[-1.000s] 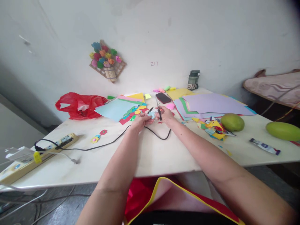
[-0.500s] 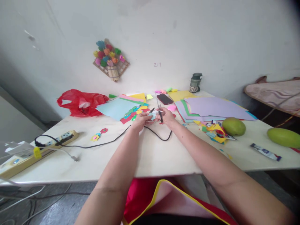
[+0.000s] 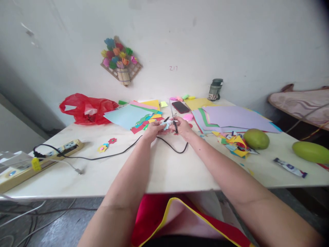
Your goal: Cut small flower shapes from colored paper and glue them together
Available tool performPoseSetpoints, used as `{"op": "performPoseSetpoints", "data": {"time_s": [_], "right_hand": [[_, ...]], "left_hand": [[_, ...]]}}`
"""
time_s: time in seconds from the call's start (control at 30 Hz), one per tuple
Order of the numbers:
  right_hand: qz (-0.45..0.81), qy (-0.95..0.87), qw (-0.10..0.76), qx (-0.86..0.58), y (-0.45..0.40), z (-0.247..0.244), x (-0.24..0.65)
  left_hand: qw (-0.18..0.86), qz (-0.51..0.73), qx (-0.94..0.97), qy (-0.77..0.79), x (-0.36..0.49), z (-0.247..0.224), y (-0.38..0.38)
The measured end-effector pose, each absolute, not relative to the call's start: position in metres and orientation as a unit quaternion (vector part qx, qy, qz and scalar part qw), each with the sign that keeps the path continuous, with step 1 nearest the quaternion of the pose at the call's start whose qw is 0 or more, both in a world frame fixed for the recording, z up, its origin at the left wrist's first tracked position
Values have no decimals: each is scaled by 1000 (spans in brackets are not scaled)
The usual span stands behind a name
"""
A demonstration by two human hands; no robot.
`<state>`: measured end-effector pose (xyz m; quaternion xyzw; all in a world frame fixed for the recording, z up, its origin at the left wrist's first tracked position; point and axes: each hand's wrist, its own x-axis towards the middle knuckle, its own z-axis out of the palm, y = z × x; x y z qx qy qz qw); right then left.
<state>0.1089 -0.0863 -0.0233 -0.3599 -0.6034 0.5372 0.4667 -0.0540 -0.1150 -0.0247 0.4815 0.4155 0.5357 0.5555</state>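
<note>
My left hand (image 3: pixel 153 130) is closed on a small light blue piece of paper (image 3: pixel 166 125), pinched between thumb and fingers over the middle of the table. Close beside it, my right hand (image 3: pixel 183 127) is wrapped round black-handled scissors (image 3: pixel 175 127); the fingers partly hide them. The blades are too small and blurred to tell whether they are apart. Left of the hands lie several colourful paper cut-outs (image 3: pixel 144 122) in red, green, blue and yellow. A pink piece (image 3: pixel 188 117) lies just beyond my right hand.
A phone (image 3: pixel 180 107) lies behind the hands, between stacks of coloured paper (image 3: pixel 228 116). A black cable (image 3: pixel 113 157) runs from the power strip (image 3: pixel 64 147) beneath my wrists. On the right are paper scraps (image 3: pixel 236 144), green fruit (image 3: pixel 256 139) and a glue-like tube (image 3: pixel 290 167). A red bag (image 3: pixel 88 109) sits left.
The view has shifted slightly, so the left-hand things appear a little further left. Both hands stay together with the paper and scissors; only their fingers have moved slightly.
</note>
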Motion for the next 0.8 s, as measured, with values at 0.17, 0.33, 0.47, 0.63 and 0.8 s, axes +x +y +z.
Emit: {"op": "performPoseSetpoints", "data": {"time_s": [0.17,0.33,0.47,0.63,0.8], "right_hand": [[540,-624,432,-364,-86,-19,115],[548,-666,366,-348,-84,-16,127],[527,-710,321,-337,-85,-10,134],[513,-743,273,-334,-89,-2,138],[511,-747,250,-343,-91,2,139]], "left_hand": [[547,538,478,428,-55,-25,-113],[545,539,478,429,-56,-25,-112],[558,532,479,419,-57,-21,-115],[571,532,477,404,-56,-16,-120],[572,535,470,408,-57,-16,-119]]}}
